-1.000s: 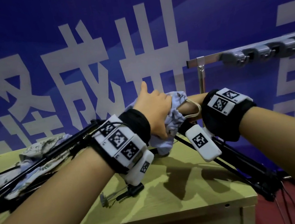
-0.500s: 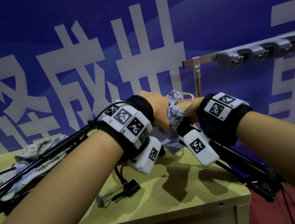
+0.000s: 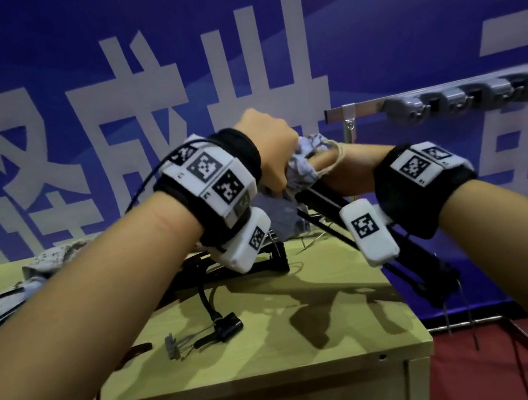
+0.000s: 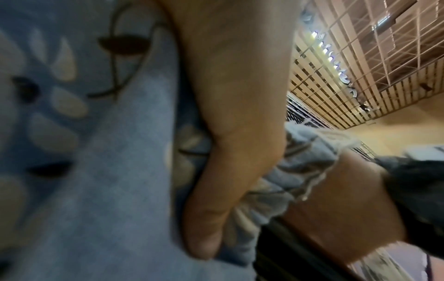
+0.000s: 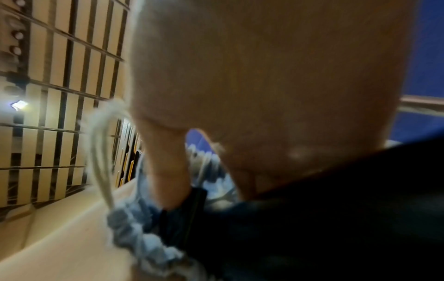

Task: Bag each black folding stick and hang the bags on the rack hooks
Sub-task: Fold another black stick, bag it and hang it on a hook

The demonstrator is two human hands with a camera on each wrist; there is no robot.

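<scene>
Above the table's (image 3: 308, 354) right edge, left hand (image 3: 271, 152) clenched on bunched blue drawstring bag (image 3: 301, 165); right hand (image 3: 335, 171) curled round black folding stick (image 3: 358, 221) at bag's mouth. Risk: cord (image 3: 337, 154) looped over right hand snagging, cloth slipping off. One stick half-bagged; at least one more lying left. Four rack hooks (image 3: 456, 101) visible, bare.

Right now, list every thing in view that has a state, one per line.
Left hand: grips the bunched bag mouth.
Right hand: its grip is hidden; drawstring loops over it.
Blue patterned bag: gathered, partly over the stick's upper end.
Black folding stick: folded, tilted, mostly outside the bag.
Rack hooks: bare.
Second bag: lying on the table.
</scene>
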